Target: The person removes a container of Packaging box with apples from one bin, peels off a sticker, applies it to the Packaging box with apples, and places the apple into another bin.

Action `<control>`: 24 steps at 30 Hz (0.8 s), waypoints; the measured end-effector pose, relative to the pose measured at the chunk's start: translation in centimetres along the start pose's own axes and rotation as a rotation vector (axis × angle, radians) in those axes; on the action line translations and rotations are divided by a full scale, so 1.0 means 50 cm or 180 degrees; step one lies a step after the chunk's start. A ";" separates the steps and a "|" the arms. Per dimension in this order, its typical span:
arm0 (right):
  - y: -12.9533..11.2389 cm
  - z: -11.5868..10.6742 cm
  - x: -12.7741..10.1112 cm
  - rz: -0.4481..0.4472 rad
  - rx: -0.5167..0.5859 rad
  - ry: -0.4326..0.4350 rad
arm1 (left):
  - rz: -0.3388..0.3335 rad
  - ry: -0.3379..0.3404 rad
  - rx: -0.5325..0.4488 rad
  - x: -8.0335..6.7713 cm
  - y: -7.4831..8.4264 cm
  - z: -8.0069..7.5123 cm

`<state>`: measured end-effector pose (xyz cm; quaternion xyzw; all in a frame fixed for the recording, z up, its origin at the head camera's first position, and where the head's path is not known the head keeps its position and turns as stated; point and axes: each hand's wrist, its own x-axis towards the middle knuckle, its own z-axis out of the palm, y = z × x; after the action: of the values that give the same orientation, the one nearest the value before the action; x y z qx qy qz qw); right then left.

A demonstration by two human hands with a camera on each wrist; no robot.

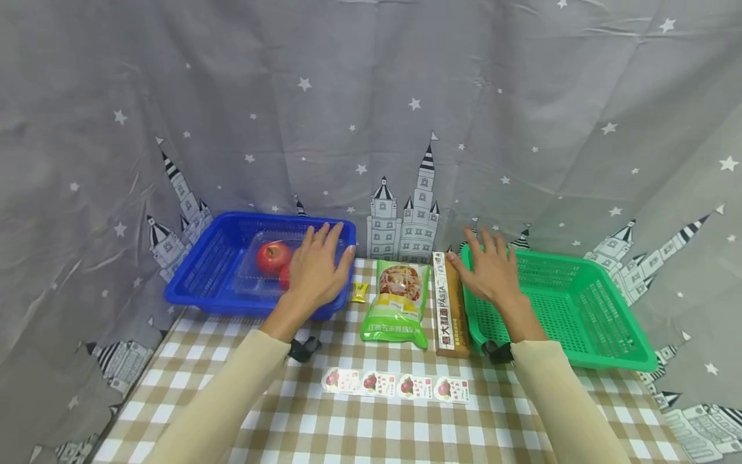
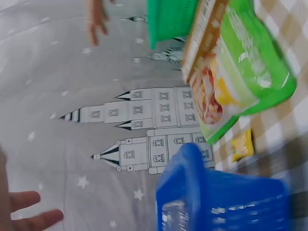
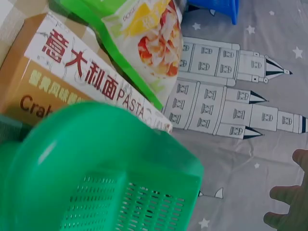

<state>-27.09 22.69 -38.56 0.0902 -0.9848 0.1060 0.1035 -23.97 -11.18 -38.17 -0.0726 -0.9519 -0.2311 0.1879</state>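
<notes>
While flat: hands (image 1: 317, 267) over baskets (image 1: 556, 303)

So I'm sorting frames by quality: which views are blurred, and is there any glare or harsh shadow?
Head view: sharp, evenly lit, no glare, only soft shadows under the blue basket. Left wrist view: motion-blurred, worst on the blue basket and green snack bag. Right wrist view: green basket soft, pasta box print readable.

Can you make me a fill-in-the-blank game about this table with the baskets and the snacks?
1. The red apples sit in the ____ basket.
2. The right hand hovers over the rim of the ____ basket.
3. The pasta box lies between the green snack bag and the ____ basket.
4. The left hand holds ____.

Missing words: blue; green; green; nothing
</notes>
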 end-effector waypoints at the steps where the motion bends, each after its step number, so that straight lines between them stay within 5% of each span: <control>1: -0.001 0.002 -0.001 -0.0008 0.0013 0.0002 | -0.0011 0.0234 -0.0186 -0.018 -0.007 -0.007; 4: -0.008 0.009 -0.004 -0.0041 0.0046 -0.0024 | -0.0144 0.0837 -0.0759 -0.077 -0.033 -0.025; 7: -0.021 0.017 -0.001 -0.0073 0.0120 -0.0076 | -0.0382 0.1035 -0.1190 -0.130 -0.064 -0.034; 13: -0.065 0.039 0.012 -0.0191 0.0188 -0.0107 | -0.1303 0.0448 -0.1991 -0.218 -0.139 -0.017; 18: -0.109 0.060 0.024 -0.0282 0.0244 -0.0127 | -0.2225 -0.0013 -0.2389 -0.243 -0.197 0.000; 24: -0.175 0.088 0.039 -0.0402 0.0337 -0.0200 | -0.2483 0.0127 -0.2700 -0.234 -0.236 0.009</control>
<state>-28.06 12.99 -40.67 0.1608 -0.9730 0.1483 0.0742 -16.01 -21.99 -48.01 0.2192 -0.7285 -0.6461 0.0611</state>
